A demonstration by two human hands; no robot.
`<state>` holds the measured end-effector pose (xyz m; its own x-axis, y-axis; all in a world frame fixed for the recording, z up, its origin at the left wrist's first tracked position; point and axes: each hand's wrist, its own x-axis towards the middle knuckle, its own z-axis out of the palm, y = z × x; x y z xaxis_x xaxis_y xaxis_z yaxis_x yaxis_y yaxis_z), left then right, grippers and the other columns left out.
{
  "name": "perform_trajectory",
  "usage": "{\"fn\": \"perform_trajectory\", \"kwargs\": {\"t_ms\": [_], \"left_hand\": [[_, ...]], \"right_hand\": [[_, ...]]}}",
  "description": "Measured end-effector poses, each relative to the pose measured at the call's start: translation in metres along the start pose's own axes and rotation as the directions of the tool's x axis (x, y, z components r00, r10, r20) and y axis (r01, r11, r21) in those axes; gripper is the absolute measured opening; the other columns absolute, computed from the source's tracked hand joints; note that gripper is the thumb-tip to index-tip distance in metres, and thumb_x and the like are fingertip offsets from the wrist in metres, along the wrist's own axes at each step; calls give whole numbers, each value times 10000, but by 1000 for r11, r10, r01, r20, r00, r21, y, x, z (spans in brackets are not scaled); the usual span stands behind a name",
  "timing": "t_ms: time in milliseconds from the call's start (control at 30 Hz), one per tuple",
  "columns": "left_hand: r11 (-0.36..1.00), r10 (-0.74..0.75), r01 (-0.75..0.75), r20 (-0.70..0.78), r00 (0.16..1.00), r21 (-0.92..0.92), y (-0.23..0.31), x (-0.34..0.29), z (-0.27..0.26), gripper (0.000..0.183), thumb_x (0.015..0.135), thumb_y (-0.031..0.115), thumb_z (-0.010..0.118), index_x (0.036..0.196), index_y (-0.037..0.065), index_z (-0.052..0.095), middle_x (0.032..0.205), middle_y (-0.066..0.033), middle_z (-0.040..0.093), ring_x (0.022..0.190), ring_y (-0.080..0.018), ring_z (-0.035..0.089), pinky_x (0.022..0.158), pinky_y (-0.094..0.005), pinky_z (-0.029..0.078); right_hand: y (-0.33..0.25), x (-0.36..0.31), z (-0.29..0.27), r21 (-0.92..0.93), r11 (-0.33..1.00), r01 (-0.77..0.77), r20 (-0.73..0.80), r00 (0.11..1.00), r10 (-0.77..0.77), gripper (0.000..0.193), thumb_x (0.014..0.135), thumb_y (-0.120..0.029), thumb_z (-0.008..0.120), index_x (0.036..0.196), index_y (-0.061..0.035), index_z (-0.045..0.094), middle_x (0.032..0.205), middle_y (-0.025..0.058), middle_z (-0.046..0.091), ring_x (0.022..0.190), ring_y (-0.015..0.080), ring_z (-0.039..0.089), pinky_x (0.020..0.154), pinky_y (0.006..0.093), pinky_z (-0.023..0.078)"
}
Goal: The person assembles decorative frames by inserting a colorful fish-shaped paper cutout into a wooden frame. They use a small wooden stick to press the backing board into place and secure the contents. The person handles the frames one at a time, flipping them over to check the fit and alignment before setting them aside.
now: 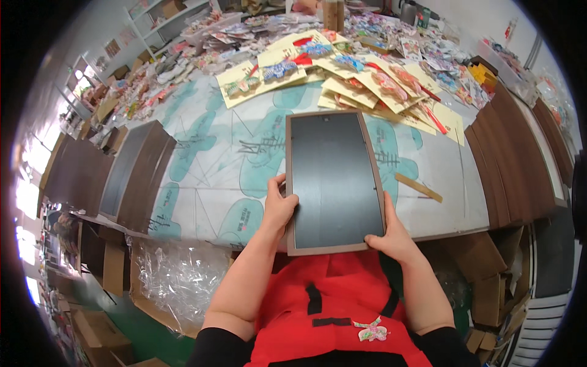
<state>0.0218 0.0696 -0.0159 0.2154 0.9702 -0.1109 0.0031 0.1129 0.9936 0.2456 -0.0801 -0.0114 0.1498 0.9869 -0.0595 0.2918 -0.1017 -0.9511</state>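
Between both hands I hold a brown picture frame [290, 183], its dark backing board [333, 177] turned up toward me. My left hand [280, 205] grips its left edge, thumb on the rim and fingers curled beneath. My right hand [392, 234] clasps the lower right edge, its thumb at the corner. The near end overhangs the table's front edge, close to my red apron [330, 312]. Right of the frame lies a narrow wooden strip [419, 188]. Beyond the far end are cream cards [379, 88] bearing colourful butterfly-like ornaments with red parts.
Stacks of brown frames stand on the table [226, 153] at left [143, 171] and right [513, 159]. Heaps of small colourful pieces [257, 30] cover the far side. Below the front edge are a box of clear plastic wrapping [183, 281] and open cardboard boxes [489, 263].
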Motion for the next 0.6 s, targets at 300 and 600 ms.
{"fn": "perform_trajectory", "kwargs": {"t_ms": [300,600], "left_hand": [[997,79,-79,-33,996,15,-6,141,-6,579,794,58,497,1338,-88,365,1368,-184,432,1281,-233,393,1028,-293,314],[994,-3,5,-16,1000,106,9,149,8,515,738,38,524,1252,0,519,1142,-95,596,939,-160,569,795,-278,454]], "right_hand": [[9,0,1,118,993,0,21,1000,-2,1042,644,-129,684,1447,47,43,1457,272,198,1377,341,203,1101,363,212],[9,-2,-3,74,997,23,36,999,-25,1044,657,-156,702,1448,34,47,1444,268,208,1362,360,210,1099,391,217]]}}
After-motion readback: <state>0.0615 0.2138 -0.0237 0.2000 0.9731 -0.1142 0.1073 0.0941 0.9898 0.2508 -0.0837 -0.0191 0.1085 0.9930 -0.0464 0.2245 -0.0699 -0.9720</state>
